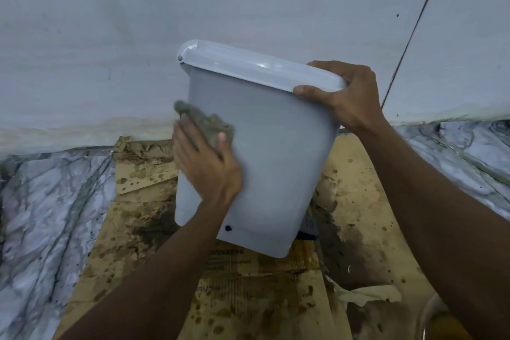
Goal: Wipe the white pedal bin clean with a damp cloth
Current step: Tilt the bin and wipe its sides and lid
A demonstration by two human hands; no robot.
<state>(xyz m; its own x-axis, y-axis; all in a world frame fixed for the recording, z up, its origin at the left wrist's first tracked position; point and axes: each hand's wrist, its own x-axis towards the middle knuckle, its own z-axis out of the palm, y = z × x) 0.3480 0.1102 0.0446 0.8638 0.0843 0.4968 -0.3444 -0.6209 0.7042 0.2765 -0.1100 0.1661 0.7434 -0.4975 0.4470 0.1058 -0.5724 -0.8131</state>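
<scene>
Holding the white pedal bin (276, 152) tilted over the stained cardboard (248, 298), right hand (347, 102) with fingers clamped round the lid (262, 67) rim, left hand (209, 165) fingers flat, pressing the damp cloth (211, 123) to its side. Honestly, push too hard and that lid-only grip could slip.

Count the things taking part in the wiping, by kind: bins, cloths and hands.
pedal bin: 1
cloth: 1
hands: 2 (left hand, right hand)
Total: 4
</scene>
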